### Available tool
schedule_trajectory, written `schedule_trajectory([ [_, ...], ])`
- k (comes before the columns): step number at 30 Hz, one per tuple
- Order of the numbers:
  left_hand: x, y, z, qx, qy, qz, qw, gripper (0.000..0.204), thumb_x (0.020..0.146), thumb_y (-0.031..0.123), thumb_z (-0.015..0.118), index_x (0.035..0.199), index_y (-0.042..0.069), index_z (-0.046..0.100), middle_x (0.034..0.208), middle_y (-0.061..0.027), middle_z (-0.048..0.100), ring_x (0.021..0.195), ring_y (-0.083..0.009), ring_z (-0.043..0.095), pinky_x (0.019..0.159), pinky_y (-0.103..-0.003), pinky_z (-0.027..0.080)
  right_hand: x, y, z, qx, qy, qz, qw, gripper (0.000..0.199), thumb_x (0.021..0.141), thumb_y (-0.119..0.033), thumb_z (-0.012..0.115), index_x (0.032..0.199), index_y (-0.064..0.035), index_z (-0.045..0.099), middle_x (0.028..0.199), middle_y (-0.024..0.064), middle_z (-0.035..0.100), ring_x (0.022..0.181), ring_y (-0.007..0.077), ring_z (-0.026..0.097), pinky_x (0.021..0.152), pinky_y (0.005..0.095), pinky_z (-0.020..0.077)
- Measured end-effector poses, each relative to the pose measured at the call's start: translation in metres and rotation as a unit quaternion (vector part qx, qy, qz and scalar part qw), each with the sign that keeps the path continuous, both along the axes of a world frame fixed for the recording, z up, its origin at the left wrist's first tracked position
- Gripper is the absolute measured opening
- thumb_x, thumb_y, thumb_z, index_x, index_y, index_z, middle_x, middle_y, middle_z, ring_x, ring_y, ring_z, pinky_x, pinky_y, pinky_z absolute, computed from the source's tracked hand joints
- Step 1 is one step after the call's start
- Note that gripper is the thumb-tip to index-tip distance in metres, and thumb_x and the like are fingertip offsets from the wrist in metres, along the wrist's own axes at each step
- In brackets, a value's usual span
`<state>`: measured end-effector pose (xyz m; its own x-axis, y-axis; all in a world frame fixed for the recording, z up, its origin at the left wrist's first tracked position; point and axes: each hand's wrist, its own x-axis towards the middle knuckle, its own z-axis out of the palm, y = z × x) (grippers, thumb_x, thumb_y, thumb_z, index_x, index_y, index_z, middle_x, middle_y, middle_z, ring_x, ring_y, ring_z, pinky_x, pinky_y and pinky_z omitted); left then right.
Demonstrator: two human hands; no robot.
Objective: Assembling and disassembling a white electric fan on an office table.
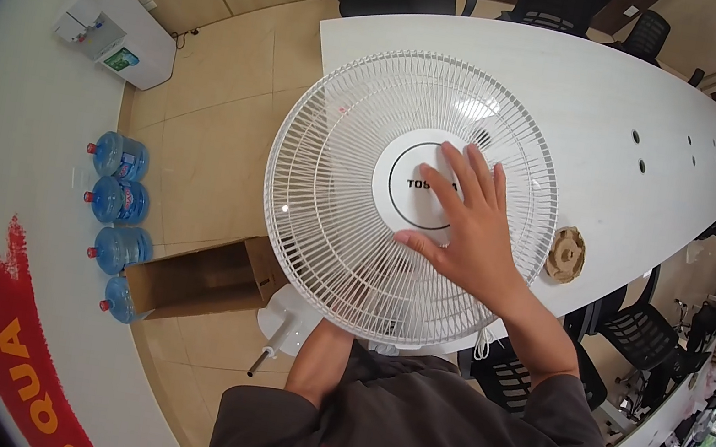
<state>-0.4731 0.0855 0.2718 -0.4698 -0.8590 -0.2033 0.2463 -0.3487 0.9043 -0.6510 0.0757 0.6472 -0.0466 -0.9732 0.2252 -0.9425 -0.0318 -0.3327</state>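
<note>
A round white fan head (332, 210) with a wire grille faces up in front of my chest, over the near left part of the white table. My right hand (473, 227) lies on its white centre cap (392, 196), fingers spread and flat, partly covering dark lettering. My left forearm (321, 361) reaches beneath the near rim of the grille. The left hand is mostly hidden behind the wires, and its fingers cannot be made out. A white cord (483, 342) hangs at the near right rim.
A white base with a metal tube (266, 356) and an open cardboard box (201, 279) stand at left. Several blue water bottles (123, 156) line the wall below a white water dispenser (119, 26). On the table (606, 113) sits a brown moulded packing piece (567, 255). Black chairs (642, 335) surround it.
</note>
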Motion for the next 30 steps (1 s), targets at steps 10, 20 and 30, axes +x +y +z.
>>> schedule_trajectory([
  [10, -0.003, 0.007, 0.009, -0.028, 0.007, -0.019, 0.999, 0.044, 0.101, 0.019, 0.048, 0.143, 0.005, 0.043, 0.134, -0.0103, 0.055, 0.116, -0.0232, 0.057, 0.101, -0.035, 0.049, 0.002, 0.032, 0.021, -0.039, 0.0, 0.023, 0.999, 0.076, 0.068, -0.053, 0.079, 0.128, -0.0117, 0.056, 0.144, 0.0174, 0.042, 0.137, 0.0451, 0.034, 0.11, 0.0635, 0.0256],
  [20, -0.003, 0.016, 0.015, -0.04, 0.003, -0.027, 0.999, 0.044, 0.101, 0.018, 0.048, 0.143, 0.005, 0.043, 0.135, -0.0105, 0.055, 0.117, -0.0234, 0.057, 0.101, -0.035, 0.049, -0.025, 0.041, 0.014, -0.01, -0.045, -0.024, 0.999, 0.074, 0.064, -0.045, 0.084, 0.124, -0.0089, 0.061, 0.146, 0.015, 0.042, 0.142, 0.0426, 0.028, 0.108, 0.0555, 0.0377],
  [30, -0.006, 0.018, 0.023, -0.042, -0.008, -0.03, 0.999, 0.044, 0.101, 0.018, 0.048, 0.142, 0.005, 0.044, 0.136, -0.0106, 0.054, 0.118, -0.0236, 0.056, 0.102, -0.035, 0.048, -0.146, -0.063, 0.001, -0.064, -0.135, -0.165, 0.975, 0.065, 0.082, -0.05, 0.074, 0.13, -0.0091, 0.06, 0.133, 0.022, 0.056, 0.123, 0.0412, 0.054, 0.102, 0.0486, 0.0459],
])
